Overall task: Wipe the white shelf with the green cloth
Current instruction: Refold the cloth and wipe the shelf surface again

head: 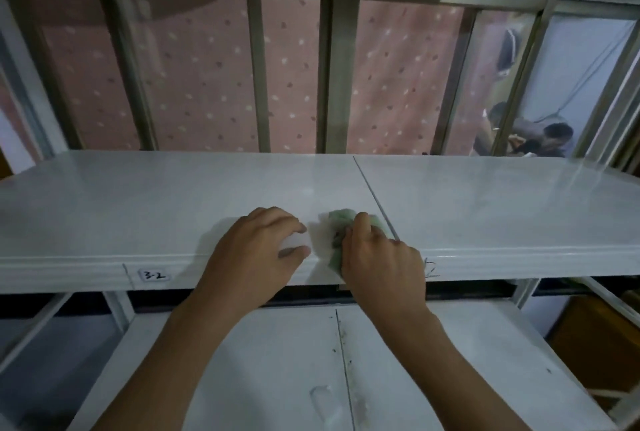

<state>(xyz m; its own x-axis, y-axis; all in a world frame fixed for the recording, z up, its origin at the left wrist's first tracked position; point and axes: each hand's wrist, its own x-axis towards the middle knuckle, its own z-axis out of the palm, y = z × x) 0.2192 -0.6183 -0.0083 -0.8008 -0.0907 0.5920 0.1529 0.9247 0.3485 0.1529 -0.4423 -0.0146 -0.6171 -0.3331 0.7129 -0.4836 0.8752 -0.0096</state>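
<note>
On white shelf point(173, 202), right hand point(379, 254) half-covering green cloth point(341, 222), left hand point(256, 250) alongside

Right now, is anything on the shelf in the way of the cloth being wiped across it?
Nothing visible. The white shelf lies bare; only the left hand rests beside the green cloth held by the right hand.

Handwritten label point(154, 275) marked "3-2", affixed to front edge of white shelf point(104, 208), further pen marks point(431, 267) on same edge illegible

Dim, soft blur, wide-angle edge distortion
</note>
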